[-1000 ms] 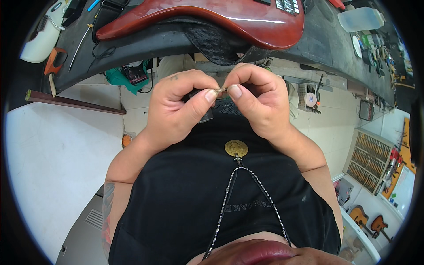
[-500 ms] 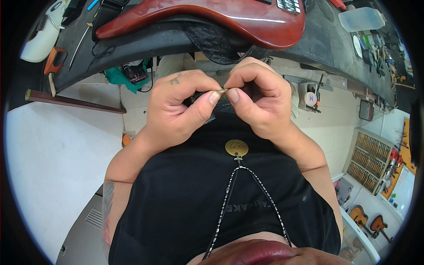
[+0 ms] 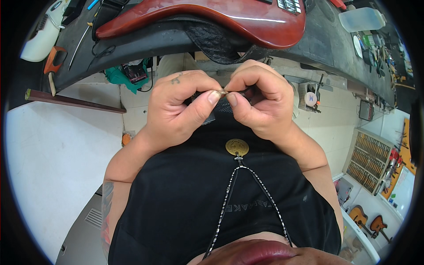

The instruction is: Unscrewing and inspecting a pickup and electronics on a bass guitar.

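Observation:
In front of my chest both hands meet, fingertips almost touching. My left hand (image 3: 176, 108) pinches a small thin brownish piece (image 3: 224, 93) between thumb and forefinger. From the other side my right hand (image 3: 265, 99) grips the same piece, its thumb a little lower than the forefinger. Most of the piece is hidden by the fingers, so its kind cannot be made out. Beyond the hands, a glossy red electric guitar body (image 3: 212, 20) rests on the dark workbench (image 3: 145, 48).
A black cloth (image 3: 214, 44) hangs over the bench edge below the guitar. An orange-handled saw (image 3: 54, 61) lies at the left, near a long dark bar (image 3: 75, 101). At the right are a translucent plastic bottle (image 3: 362, 19) and several tools. A round medallion (image 3: 237, 147) hangs on my chest.
My right thumb has slid slightly down and away from the forefinger. The left hand stays nearly still, and both hands keep their pinch on the small piece.

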`<state>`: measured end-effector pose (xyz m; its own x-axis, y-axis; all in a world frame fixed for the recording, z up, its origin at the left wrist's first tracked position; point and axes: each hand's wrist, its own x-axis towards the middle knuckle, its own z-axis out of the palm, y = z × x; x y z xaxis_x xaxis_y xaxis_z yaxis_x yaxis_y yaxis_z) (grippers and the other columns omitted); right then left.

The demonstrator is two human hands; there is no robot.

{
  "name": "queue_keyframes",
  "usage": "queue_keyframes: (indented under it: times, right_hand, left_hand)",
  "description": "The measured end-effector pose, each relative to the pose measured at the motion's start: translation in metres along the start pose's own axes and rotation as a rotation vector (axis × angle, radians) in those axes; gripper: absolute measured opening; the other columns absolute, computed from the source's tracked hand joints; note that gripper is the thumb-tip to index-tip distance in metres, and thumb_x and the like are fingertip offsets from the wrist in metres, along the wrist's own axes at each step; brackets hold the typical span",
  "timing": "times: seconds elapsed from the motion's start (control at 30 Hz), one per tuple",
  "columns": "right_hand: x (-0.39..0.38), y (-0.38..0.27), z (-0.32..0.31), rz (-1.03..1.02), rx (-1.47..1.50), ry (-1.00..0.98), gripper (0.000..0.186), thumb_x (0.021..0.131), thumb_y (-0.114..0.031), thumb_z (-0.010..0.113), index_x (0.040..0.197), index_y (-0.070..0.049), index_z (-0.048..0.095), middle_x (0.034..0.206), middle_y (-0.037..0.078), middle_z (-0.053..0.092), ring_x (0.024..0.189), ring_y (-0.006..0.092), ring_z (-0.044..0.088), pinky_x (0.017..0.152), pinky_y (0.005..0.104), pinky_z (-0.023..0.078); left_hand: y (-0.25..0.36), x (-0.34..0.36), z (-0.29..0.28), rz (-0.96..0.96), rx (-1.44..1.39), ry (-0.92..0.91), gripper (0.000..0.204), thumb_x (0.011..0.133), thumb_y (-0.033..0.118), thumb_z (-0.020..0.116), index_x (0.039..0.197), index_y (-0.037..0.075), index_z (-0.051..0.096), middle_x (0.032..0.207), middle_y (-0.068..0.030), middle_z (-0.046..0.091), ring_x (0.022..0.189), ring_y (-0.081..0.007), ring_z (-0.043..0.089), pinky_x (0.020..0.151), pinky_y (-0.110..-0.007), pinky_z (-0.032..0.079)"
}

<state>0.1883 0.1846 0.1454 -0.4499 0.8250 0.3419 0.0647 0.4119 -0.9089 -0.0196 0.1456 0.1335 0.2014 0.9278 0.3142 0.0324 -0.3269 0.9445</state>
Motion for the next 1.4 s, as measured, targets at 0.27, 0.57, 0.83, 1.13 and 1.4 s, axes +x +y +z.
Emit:
queue_keyframes:
  times: [0.27, 0.57, 0.83, 1.13, 1.4]
  right_hand:
    - [0.0016, -0.0041, -0.0013, -0.021, -0.011, -0.024, 0.015, 0.078, 0.001, 0.076, 0.091, -0.002, 0.068, 0.084, 0.006, 0.068, 0.074, 0.0134, 0.064, 0.061, 0.0247, 0.051]
    - [-0.0009, -0.0001, -0.0016, 0.017, 0.043, -0.036, 0.012, 0.079, 0.0, 0.077, 0.089, -0.001, 0.069, 0.084, 0.005, 0.068, 0.073, 0.012, 0.063, 0.061, 0.0239, 0.05]
    - [-0.0039, -0.0014, -0.0022, 0.029, 0.071, -0.028, 0.014, 0.08, 0.0, 0.08, 0.088, -0.001, 0.069, 0.085, 0.006, 0.066, 0.076, 0.0128, 0.058, 0.062, 0.025, 0.044]
    - [-0.002, 0.0006, -0.0017, -0.061, 0.131, -0.044, 0.012, 0.08, 0.0, 0.079, 0.088, 0.0, 0.07, 0.083, 0.007, 0.069, 0.073, 0.0151, 0.065, 0.062, 0.0265, 0.05]
    - [-0.0028, 0.0026, -0.0052, -0.079, 0.091, -0.046, 0.014, 0.077, 0.001, 0.079, 0.088, -0.001, 0.071, 0.083, 0.007, 0.069, 0.074, 0.0155, 0.064, 0.061, 0.0265, 0.05]
  left_hand:
    - [-0.0012, -0.0002, -0.0015, 0.04, 0.028, -0.012, 0.006, 0.093, 0.006, 0.068, 0.094, 0.001, 0.071, 0.079, -0.0083, 0.069, 0.07, -0.0197, 0.063, 0.066, -0.032, 0.049]
    - [-0.0036, 0.0003, -0.0013, 0.077, 0.069, -0.009, 0.006, 0.09, 0.005, 0.069, 0.095, 0.004, 0.072, 0.074, -0.0042, 0.068, 0.067, -0.0182, 0.06, 0.065, -0.032, 0.046]
    - [-0.0057, 0.0016, -0.0021, 0.177, 0.091, -0.027, 0.006, 0.089, 0.006, 0.07, 0.094, 0.005, 0.072, 0.072, -0.0025, 0.067, 0.061, -0.0178, 0.058, 0.065, -0.032, 0.042]
    - [-0.0046, 0.003, -0.0026, 0.215, 0.158, -0.046, 0.007, 0.087, 0.004, 0.071, 0.094, 0.005, 0.072, 0.074, -0.0027, 0.068, 0.063, -0.0181, 0.059, 0.066, -0.032, 0.042]
    - [-0.0013, 0.0019, -0.0024, 0.238, 0.159, -0.046, 0.007, 0.088, 0.003, 0.071, 0.094, 0.005, 0.073, 0.08, -0.003, 0.072, 0.066, -0.0172, 0.063, 0.067, -0.031, 0.043]
